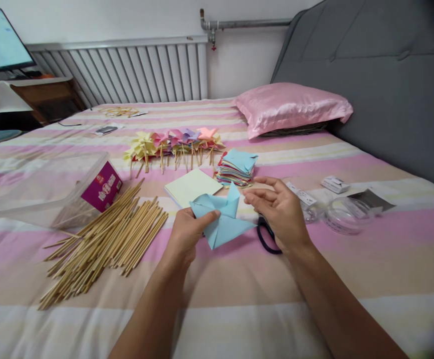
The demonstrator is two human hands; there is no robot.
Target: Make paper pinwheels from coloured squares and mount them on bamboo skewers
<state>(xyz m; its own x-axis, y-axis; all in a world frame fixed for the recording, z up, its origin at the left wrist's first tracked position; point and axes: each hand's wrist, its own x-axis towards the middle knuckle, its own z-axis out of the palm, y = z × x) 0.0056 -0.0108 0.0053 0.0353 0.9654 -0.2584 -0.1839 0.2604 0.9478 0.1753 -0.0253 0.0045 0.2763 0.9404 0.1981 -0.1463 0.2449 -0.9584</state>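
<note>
My left hand (187, 230) pinches a light blue folded paper pinwheel (222, 219) at its centre, holding it just above the striped bedspread (239, 309). My right hand (279, 209) hovers close to the paper's right side with fingers loosely spread, touching nothing that I can make out. Black scissor handles (266, 240) lie on the bed under that hand. A stack of coloured paper squares (236, 168) and a pale yellow sheet (192, 186) lie just beyond the hands. A pile of wooden sticks (108, 239) sits to the left.
A row of finished pinwheels on sticks (174, 144) lies farther back. A clear plastic box (52, 192) with a purple label lies tipped at left. A clear round lid (342, 214) and small packets sit at right. A pink pillow (292, 107) rests by the grey headboard.
</note>
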